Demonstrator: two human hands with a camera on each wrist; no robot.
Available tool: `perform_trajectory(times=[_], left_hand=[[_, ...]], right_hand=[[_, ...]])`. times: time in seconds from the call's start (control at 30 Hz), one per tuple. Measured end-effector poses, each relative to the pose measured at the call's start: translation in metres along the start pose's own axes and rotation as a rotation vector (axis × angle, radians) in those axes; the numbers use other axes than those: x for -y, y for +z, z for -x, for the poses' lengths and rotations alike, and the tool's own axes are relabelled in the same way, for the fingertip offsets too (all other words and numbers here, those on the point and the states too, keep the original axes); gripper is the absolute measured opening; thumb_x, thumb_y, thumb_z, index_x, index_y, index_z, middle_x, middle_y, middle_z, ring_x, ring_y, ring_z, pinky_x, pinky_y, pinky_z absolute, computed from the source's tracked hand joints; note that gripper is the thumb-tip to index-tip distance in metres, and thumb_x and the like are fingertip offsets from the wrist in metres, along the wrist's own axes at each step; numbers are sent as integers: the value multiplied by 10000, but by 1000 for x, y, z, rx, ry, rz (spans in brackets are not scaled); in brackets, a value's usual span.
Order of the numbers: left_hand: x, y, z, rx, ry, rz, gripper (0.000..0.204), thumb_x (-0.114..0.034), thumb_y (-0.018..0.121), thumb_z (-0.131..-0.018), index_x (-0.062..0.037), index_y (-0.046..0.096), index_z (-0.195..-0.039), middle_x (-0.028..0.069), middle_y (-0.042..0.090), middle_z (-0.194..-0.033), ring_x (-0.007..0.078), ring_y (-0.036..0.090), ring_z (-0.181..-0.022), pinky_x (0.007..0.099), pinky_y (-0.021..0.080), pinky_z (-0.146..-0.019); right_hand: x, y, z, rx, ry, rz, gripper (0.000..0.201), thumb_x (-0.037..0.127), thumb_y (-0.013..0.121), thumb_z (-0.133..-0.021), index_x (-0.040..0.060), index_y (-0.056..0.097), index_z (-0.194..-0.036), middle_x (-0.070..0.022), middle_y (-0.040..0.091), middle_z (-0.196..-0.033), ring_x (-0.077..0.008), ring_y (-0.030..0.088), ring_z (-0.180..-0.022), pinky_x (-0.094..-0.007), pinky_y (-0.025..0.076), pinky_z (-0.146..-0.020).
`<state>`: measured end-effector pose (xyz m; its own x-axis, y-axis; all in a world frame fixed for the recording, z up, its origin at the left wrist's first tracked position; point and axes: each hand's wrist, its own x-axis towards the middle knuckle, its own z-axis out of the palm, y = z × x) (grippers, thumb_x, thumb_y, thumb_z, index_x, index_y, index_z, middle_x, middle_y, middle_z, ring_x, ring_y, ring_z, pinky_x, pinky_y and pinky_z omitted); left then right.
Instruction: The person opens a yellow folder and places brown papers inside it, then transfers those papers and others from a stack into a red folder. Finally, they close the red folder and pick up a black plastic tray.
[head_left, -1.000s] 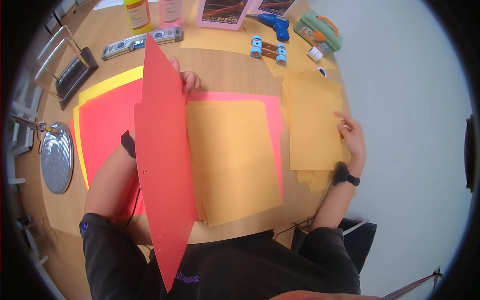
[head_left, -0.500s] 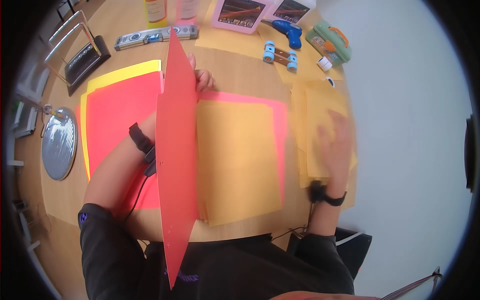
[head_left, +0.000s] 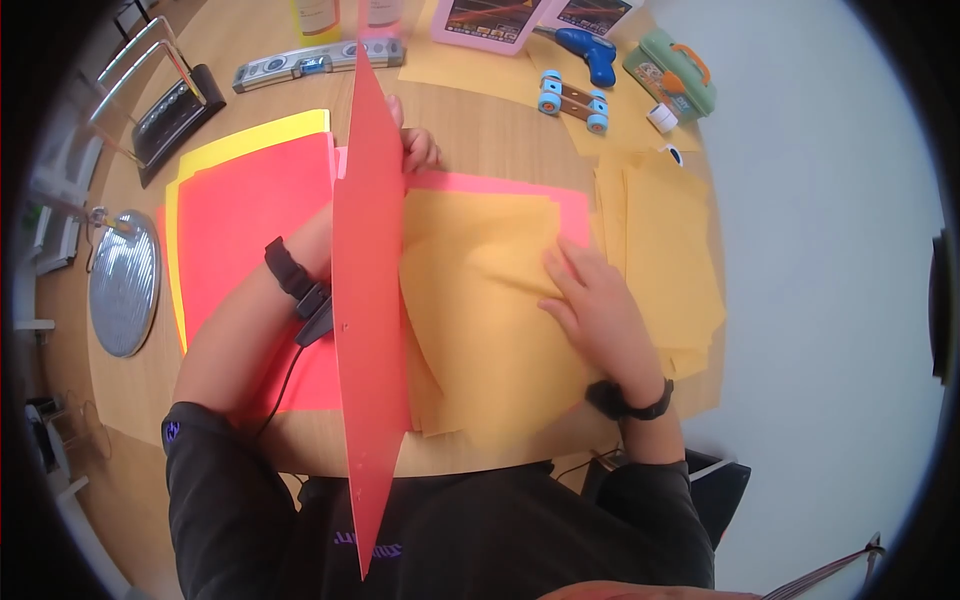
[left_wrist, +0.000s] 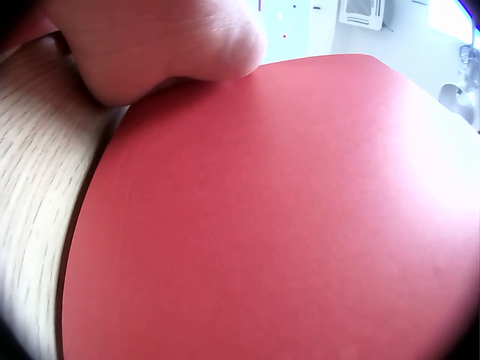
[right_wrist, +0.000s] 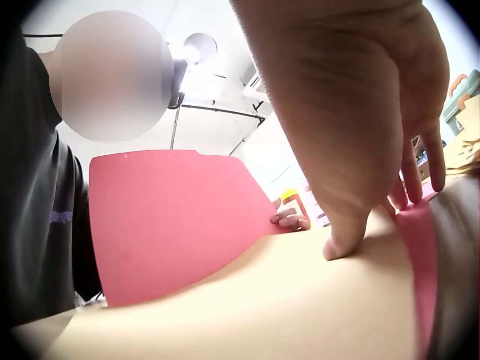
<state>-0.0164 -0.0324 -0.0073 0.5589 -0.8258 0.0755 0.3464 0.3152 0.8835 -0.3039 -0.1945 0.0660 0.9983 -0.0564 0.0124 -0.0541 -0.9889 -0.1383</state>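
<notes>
A red folder point(head_left: 370, 300) stands with its cover upright, its fold along the left of a stack of tan paper sheets point(head_left: 480, 230). My left hand point(head_left: 420, 150) grips the cover's far edge; the cover hides much of that hand in the head view. In the left wrist view the fingers lie along the red cover point(left_wrist: 262, 187). My right hand point(head_left: 600, 310) rests on the top sheet near its right edge, fingers extended. That sheet lies askew, creased near the fingertips. In the right wrist view the thumb touches the sheet point(right_wrist: 262, 300) and the other fingers reach the pink strip beside it.
More tan sheets point(head_left: 670, 260) lie at the right. Red and yellow folders point(head_left: 250, 220) are stacked at the left. Behind stand a spirit level point(head_left: 315, 63), a wooden toy car point(head_left: 573, 102), a blue toy drill point(head_left: 590, 52) and a green case point(head_left: 665, 75).
My right hand has moved left from the right-hand stack onto the sheets in the folder, and a skewed sheet now lies on top there. My left hand still holds the cover upright.
</notes>
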Motion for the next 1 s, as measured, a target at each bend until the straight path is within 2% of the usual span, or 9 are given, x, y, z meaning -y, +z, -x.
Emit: perform_trajectory(times=[0.13,0.3,0.37,0.43,0.53,0.7,0.8,0.87,1.0], left_hand=[[0,-2,2,-14,-18,-14,804,-629,119,-1076,-119,393,-519,11,356,-590,198,417,-738,352,420,-896],[-4,4,5,-27,-53,39,796,-640,152,-1073,-112,387,-526,21,354,-611,207,425,-771,346,409,-896],[-7,5,6,-47,-97,74,792,-642,166,-1072,-110,384,-529,26,351,-617,210,428,-783,344,406,-895],[-4,4,6,-56,-56,2,783,-645,192,-1072,-107,372,-532,29,346,-625,207,434,-808,343,409,-881],[-6,7,10,-56,-61,33,771,-639,202,-1074,-103,373,-547,32,363,-655,204,436,-822,351,416,-858],[-6,6,12,-12,-111,191,750,-616,223,-1084,-93,386,-571,40,393,-707,204,445,-845,357,424,-843],[-4,3,11,8,-119,235,742,-604,231,-1089,-91,389,-576,44,402,-721,204,452,-849,355,429,-838],[-5,5,12,5,-129,235,740,-600,233,-1090,-92,387,-576,43,403,-721,204,457,-850,353,432,-836],[-4,5,10,-5,-119,214,747,-614,227,-1085,-96,388,-571,36,401,-712,195,450,-821,348,433,-804]], right_hand=[[-6,1,2,-66,-103,3,370,159,673,-943,108,658,-1309,-142,638,-1317,-344,606,-1177,-432,480,-1012],[-16,-28,5,-264,168,-536,415,-20,559,-966,115,665,-1344,-49,719,-895,-166,656,-808,-295,520,-773],[-40,-42,18,-357,449,-790,453,-37,527,-987,68,592,-1423,-15,723,-897,-121,622,-779,-241,494,-787],[-69,-48,23,-582,327,-1213,498,-31,520,-996,22,482,-1490,-56,717,-1080,-125,650,-885,-239,510,-815],[-75,-67,18,-837,438,-1298,561,-27,522,-996,20,384,-1538,-114,649,-1266,-116,644,-1012,-232,517,-830],[-145,-69,56,-668,494,-1109,498,-29,492,-994,31,448,-1486,-115,594,-1344,-150,634,-1065,-277,519,-876],[-167,-62,67,-524,749,-860,449,-69,459,-937,26,542,-1368,-93,600,-1338,-161,630,-1058,-284,504,-882],[-197,-43,77,-359,568,-573,454,-95,428,-852,54,592,-1248,-116,650,-1238,-221,642,-1020,-317,499,-887],[-183,-39,69,-216,741,-245,459,-103,418,-798,73,592,-1185,-167,666,-1114,-315,640,-999,-360,493,-926]])
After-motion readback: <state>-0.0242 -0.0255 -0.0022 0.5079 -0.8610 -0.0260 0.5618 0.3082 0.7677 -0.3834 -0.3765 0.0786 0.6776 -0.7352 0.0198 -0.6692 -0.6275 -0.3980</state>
